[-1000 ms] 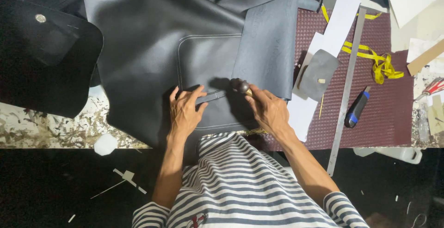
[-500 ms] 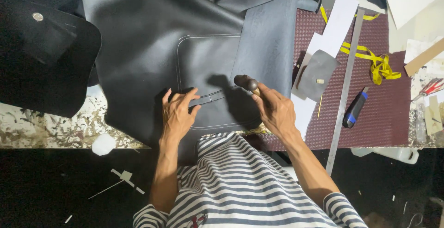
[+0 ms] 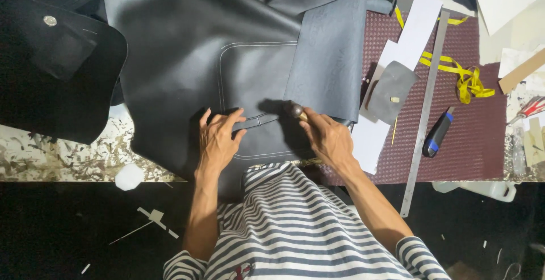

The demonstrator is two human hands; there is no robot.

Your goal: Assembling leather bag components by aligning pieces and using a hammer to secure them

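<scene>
A large sheet of dark grey leather (image 3: 187, 47) lies across the bench, with a stitched rounded rectangle outline in its middle. My left hand (image 3: 218, 139) presses flat on the leather, fingers spread along a thin marked line. My right hand (image 3: 325, 138) grips a small tool with a round brown wooden knob (image 3: 296, 110), its tip down on the leather at the right end of that line. A rectangular grey leather flap (image 3: 332, 58) lies just above my right hand.
A maroon cutting mat (image 3: 477, 138) holds a long steel ruler (image 3: 424, 112), a blue-and-black utility knife (image 3: 436, 133), a yellow tape measure (image 3: 468, 78), white paper strips (image 3: 409, 36) and a small grey leather piece (image 3: 392, 90). A black snap-button piece (image 3: 51, 70) lies left.
My right hand with the knobbed tool has shifted slightly up and left along the line. My left hand has stayed pressed on the leather.
</scene>
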